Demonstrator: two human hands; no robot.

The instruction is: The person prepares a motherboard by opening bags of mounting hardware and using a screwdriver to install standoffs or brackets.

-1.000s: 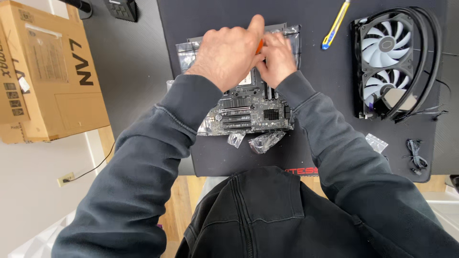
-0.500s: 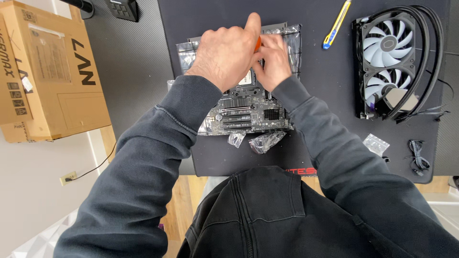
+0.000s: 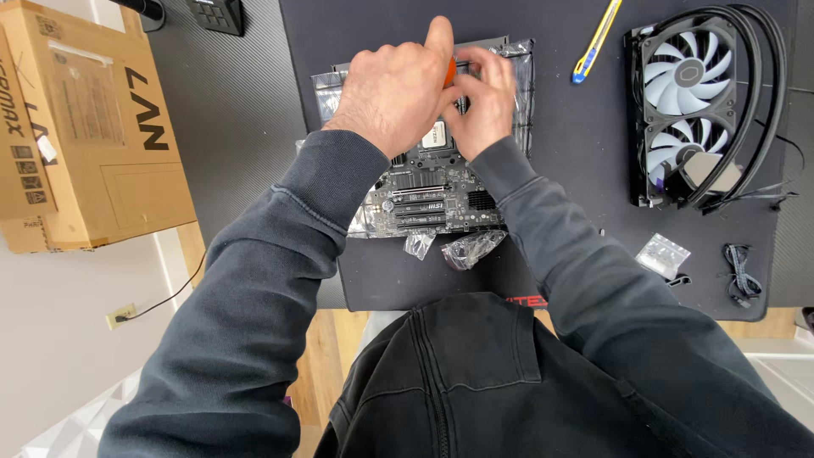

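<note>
Motherboard [image 3: 432,199], dark with grey heat-sink blocks, lies flat on a silver anti-static bag [image 3: 521,76] near the middle of the black mat [image 3: 560,170] that covers the worktop [image 3: 229,127]. Nearest the person, the mat's front edge runs just past the board; between that edge and the board sit 2 small crumpled clear bags [image 3: 471,248], touching or almost touching the board's near side. Right of them, well apart, lie a small clear packet [image 3: 663,254] and a coiled black cable [image 3: 742,271], with open mat between them and the board.

Left hand [image 3: 394,89] hovers over the board's far half, fingers curled, its grip closed on an orange-handled tool [image 3: 449,72] of which only a sliver shows. Right hand [image 3: 483,97] is pressed against the left, fingertips pinched over the same spot; what it grasps cannot be told. Both hands hide the board's upper part, and a square processor [image 3: 434,136] shows just below them.

Right of the board, past a clear strip of mat, a 2-fan liquid cooler [image 3: 678,110] with looped black hoses lies close to the mat's right edge. Beyond the hands, a yellow and blue utility knife [image 3: 593,42] lies near the far edge. Left of the mat, a brown cardboard box [image 3: 85,136] overhangs the worktop edge.
</note>
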